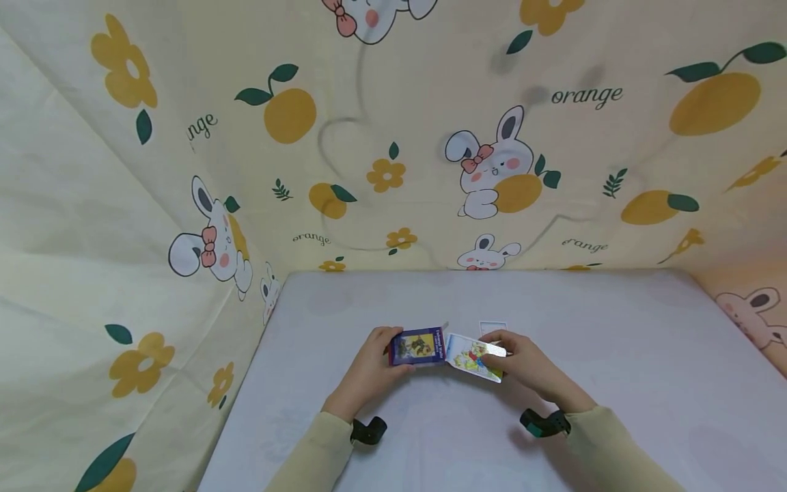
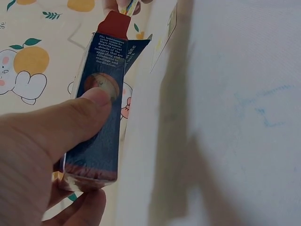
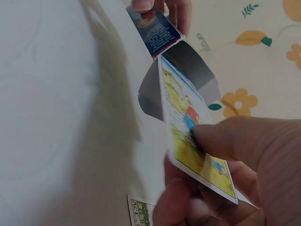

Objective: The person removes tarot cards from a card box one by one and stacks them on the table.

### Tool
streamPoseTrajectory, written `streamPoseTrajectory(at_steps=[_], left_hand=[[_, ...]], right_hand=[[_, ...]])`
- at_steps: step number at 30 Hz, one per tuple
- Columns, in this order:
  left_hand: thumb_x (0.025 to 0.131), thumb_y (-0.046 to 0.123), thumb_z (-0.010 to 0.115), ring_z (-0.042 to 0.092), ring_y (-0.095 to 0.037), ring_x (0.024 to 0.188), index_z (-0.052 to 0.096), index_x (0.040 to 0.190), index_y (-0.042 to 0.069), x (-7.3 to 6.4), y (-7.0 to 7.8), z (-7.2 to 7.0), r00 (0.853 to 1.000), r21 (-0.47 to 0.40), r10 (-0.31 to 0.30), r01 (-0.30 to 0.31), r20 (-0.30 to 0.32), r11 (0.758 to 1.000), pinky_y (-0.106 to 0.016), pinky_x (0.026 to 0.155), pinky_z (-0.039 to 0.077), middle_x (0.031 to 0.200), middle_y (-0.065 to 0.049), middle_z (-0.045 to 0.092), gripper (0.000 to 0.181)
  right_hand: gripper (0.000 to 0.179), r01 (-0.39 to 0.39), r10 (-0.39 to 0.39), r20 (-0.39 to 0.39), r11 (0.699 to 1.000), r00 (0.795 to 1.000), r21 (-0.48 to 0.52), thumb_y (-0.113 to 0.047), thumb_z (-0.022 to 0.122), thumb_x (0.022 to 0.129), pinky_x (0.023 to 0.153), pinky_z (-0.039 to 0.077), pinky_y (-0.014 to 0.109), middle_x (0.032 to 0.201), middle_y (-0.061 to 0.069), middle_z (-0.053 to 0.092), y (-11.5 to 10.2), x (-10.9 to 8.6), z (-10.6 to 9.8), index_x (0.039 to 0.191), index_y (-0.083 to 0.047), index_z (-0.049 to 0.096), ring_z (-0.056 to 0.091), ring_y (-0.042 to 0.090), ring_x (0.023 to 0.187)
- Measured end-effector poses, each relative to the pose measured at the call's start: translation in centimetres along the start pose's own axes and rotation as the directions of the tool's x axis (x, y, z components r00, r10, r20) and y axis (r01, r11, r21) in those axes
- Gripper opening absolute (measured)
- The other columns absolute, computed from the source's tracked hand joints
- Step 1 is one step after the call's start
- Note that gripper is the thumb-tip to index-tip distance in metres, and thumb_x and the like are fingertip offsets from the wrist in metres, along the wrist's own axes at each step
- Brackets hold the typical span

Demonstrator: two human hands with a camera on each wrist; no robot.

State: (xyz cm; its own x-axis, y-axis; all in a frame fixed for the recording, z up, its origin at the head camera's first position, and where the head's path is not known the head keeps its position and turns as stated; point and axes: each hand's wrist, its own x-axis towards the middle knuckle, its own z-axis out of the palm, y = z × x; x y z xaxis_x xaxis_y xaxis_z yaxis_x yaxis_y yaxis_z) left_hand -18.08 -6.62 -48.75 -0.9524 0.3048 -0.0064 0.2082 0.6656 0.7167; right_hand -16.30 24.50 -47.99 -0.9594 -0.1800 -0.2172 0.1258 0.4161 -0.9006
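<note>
My left hand (image 1: pixel 375 359) grips a dark blue card box (image 1: pixel 418 346), thumb on its narrow printed side and fingers around the other side. The box's end facing right stands open, its red tuck flap (image 2: pixel 114 24) and grey inner flaps (image 3: pixel 151 92) spread apart. Between thumb and fingers, my right hand (image 1: pixel 522 359) pinches a white-bordered card (image 3: pixel 188 122) with a yellow and blue picture. The card's far end is right at the box's mouth, between the flaps. Inside the box is mostly dark shadow in the right wrist view.
Another card (image 1: pixel 493 327) lies on the white tabletop (image 1: pixel 430 444) just behind my right hand. A cloth (image 1: pixel 418 116) printed with rabbits and oranges hangs along the back and left. Black bands (image 1: pixel 369 431) sit on both wrists.
</note>
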Motion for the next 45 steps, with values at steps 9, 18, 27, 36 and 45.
streamPoseTrajectory(at_steps=[9,18,27,36,45], left_hand=[[0.081,0.037,0.079,0.043,-0.022,0.129,0.042,0.146,0.020,-0.1,-0.1,-0.1,1.000,-0.004,0.016,-0.016,-0.001,1.000,-0.042,0.108,0.038,0.143,-0.002,0.042,0.076],[0.081,0.038,0.079,0.045,-0.022,0.127,0.043,0.145,0.020,-0.1,-0.6,0.0,1.000,-0.002,0.011,-0.011,-0.008,1.000,-0.043,0.106,0.039,0.142,-0.003,0.042,0.076],[0.081,0.037,0.079,0.044,-0.022,0.128,0.043,0.145,0.019,-0.2,-0.6,0.0,1.000,-0.010,0.003,-0.003,-0.004,1.000,-0.042,0.107,0.038,0.142,-0.003,0.042,0.076],[0.081,0.037,0.079,0.044,-0.023,0.128,0.043,0.145,0.019,-0.3,-0.5,-0.1,1.000,-0.006,-0.002,0.002,-0.008,1.000,-0.043,0.107,0.038,0.142,-0.004,0.041,0.075],[0.080,0.037,0.079,0.044,-0.024,0.129,0.043,0.145,0.020,-0.3,-0.5,-0.1,1.000,0.005,-0.009,0.009,-0.006,1.000,-0.044,0.107,0.038,0.142,-0.004,0.041,0.075]], right_hand=[[0.042,-0.002,0.003,0.013,0.999,1.000,-0.048,-0.029,0.072,0.088,0.068,0.055,0.034,0.133,0.020,0.051,0.4,-0.1,-0.6,0.126,-0.015,0.060,0.059,0.024,0.091],[0.042,-0.008,0.006,-0.046,0.999,0.999,-0.032,-0.024,0.067,0.092,0.068,0.057,0.036,0.118,0.020,0.058,0.8,-0.1,-1.7,0.130,-0.011,0.053,0.061,0.024,0.082],[0.042,-0.053,0.050,-0.099,0.998,0.994,-0.034,-0.027,0.066,0.092,0.074,0.055,0.036,0.111,0.018,0.062,1.1,0.2,-2.1,0.129,-0.011,0.052,0.059,0.024,0.090],[0.046,-0.065,0.063,-0.134,0.998,0.989,-0.014,-0.030,0.065,0.093,0.067,0.051,0.033,0.108,0.016,0.062,1.2,0.1,-2.3,0.132,-0.010,0.049,0.057,0.023,0.085],[0.044,-0.084,0.086,-0.185,0.996,0.979,0.019,-0.024,0.063,0.094,0.064,0.053,0.033,0.096,0.013,0.059,1.2,0.2,-2.3,0.131,-0.007,0.047,0.056,0.023,0.078]])
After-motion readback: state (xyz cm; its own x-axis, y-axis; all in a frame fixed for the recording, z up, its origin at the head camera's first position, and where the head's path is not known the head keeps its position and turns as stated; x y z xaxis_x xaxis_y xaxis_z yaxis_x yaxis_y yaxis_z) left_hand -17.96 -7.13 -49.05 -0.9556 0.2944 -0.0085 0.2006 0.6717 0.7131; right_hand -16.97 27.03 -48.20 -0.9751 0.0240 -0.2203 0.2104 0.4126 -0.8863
